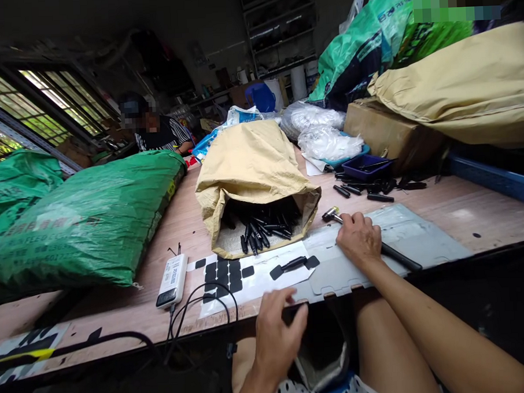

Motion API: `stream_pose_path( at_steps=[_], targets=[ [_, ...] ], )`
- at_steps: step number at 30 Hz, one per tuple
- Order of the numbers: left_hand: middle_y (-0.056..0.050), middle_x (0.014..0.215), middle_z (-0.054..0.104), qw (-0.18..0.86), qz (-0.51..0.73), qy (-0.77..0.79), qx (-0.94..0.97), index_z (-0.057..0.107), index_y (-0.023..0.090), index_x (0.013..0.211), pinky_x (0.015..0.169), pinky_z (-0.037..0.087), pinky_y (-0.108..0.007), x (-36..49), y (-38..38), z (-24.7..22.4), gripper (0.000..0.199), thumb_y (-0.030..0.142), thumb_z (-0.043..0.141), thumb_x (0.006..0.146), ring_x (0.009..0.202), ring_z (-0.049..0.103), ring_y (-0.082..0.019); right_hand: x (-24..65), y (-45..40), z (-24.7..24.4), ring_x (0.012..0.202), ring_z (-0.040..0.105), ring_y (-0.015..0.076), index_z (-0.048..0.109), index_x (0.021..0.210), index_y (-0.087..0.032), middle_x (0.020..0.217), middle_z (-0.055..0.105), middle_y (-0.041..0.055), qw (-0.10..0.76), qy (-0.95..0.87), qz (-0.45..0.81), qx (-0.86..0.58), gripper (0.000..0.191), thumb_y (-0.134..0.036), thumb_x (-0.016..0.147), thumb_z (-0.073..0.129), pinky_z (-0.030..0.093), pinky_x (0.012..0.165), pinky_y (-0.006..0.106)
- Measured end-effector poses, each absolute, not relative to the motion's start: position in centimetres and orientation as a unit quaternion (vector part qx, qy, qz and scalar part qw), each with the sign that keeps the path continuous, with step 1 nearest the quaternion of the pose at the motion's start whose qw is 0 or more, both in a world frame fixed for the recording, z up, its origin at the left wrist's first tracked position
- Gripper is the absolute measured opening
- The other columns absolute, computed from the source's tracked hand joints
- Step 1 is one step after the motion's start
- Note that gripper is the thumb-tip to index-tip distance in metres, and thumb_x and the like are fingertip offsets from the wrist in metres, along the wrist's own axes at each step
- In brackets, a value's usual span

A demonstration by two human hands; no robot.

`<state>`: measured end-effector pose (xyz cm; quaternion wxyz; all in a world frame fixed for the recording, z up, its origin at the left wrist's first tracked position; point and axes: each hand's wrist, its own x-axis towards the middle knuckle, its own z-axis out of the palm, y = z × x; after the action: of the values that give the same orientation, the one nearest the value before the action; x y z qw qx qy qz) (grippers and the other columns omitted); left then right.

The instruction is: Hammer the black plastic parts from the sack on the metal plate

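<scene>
My right hand (359,237) is closed around the shaft of a small hammer (401,256), which lies slanting over a grey sheet (424,236). The hammer's head, with a yellowish face, sticks out beyond my fingers. Near the table's front edge, my left hand (278,326) is held with thumb and fingers apart and nothing between them. Just beyond it, a black pen-shaped part (294,263) lies on white backing paper (258,266), between two loose black stickers (276,272). Rows of black stickers (222,276) cover the paper's left part. An open tan sack (254,162) spills similar black parts (257,231).
A white power bank (172,281) with black cables stands left of the paper. A big green sack (93,221) fills the left side. Loose black parts (374,187), a purple tray (365,167) and a cardboard box (389,133) sit at right. Another person (163,131) sits across the table.
</scene>
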<state>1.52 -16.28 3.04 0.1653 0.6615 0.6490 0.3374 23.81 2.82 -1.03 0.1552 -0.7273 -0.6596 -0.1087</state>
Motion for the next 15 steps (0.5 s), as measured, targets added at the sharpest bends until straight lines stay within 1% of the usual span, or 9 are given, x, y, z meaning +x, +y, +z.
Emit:
stream_pose_path(
  at_steps=[2,4,6,8,11,13,15],
  targets=[
    [-0.004,0.095,0.07,0.141,0.353,0.651,0.657,0.069,0.026,0.109,0.085,0.054,-0.038,1.6,-11.5,3.0,0.028,0.022,0.072,0.081,0.094,0.063,-0.024,23.8,2.7,-1.0,0.096,0.05,0.0254,0.062,0.117,-0.017,0.105,0.058,0.0136,0.157,-0.657,-0.105,-0.73,0.028,-0.023,0.096,0.045,0.023,0.071,0.035],
    [-0.004,0.097,0.068,0.125,0.353,0.66,0.651,0.069,0.024,0.109,0.09,0.05,-0.04,1.3,-8.1,2.5,0.034,0.021,0.077,0.076,0.096,0.06,-0.024,23.8,2.7,-1.1,0.095,0.049,0.0254,0.063,0.118,-0.017,0.105,0.058,0.0135,0.159,-0.657,-0.103,-0.729,0.029,-0.024,0.096,0.046,0.023,0.071,0.036],
    [-0.003,0.096,0.067,0.135,0.336,0.663,0.655,0.069,0.024,0.106,0.092,0.047,-0.041,0.9,-6.2,1.7,0.037,0.022,0.081,0.072,0.097,0.059,-0.024,23.9,2.8,-1.1,0.095,0.049,0.0255,0.064,0.119,-0.018,0.105,0.059,0.0133,0.162,-0.66,-0.101,-0.726,0.03,-0.024,0.096,0.046,0.023,0.07,0.036],
    [-0.003,0.095,0.067,0.148,0.317,0.66,0.665,0.071,0.025,0.099,0.092,0.044,-0.041,0.6,-5.6,0.9,0.031,0.024,0.083,0.071,0.098,0.058,-0.025,23.9,3.0,-0.9,0.095,0.048,0.0256,0.065,0.12,-0.019,0.105,0.059,0.0133,0.163,-0.661,-0.092,-0.727,0.031,-0.024,0.095,0.047,0.024,0.07,0.036],
    [-0.002,0.093,0.068,0.154,0.311,0.652,0.674,0.073,0.026,0.091,0.092,0.041,-0.04,0.5,-5.8,0.2,0.016,0.027,0.08,0.076,0.099,0.057,-0.024,24.2,2.7,-0.1,0.098,0.048,0.0268,0.066,0.122,-0.02,0.106,0.061,0.0137,0.167,-0.666,-0.071,-0.724,0.034,-0.023,0.091,0.053,0.027,0.075,0.037],
    [-0.002,0.093,0.068,0.159,0.315,0.65,0.673,0.074,0.026,0.089,0.091,0.04,-0.039,0.5,-5.9,0.2,0.011,0.027,0.078,0.079,0.098,0.056,-0.024,24.5,1.6,0.8,0.106,0.048,0.0295,0.066,0.127,-0.022,0.115,0.062,0.0138,0.2,-0.674,-0.071,-0.708,0.038,-0.024,0.089,0.056,0.031,0.082,0.04],
    [-0.002,0.092,0.068,0.165,0.317,0.652,0.669,0.074,0.026,0.088,0.09,0.039,-0.038,0.5,-6.0,0.3,0.011,0.025,0.079,0.078,0.097,0.056,-0.023,25.0,-0.2,1.8,0.116,0.048,0.032,0.062,0.134,-0.025,0.126,0.061,0.0137,0.249,-0.681,-0.079,-0.684,0.043,-0.027,0.091,0.057,0.035,0.089,0.043]
  ],
)
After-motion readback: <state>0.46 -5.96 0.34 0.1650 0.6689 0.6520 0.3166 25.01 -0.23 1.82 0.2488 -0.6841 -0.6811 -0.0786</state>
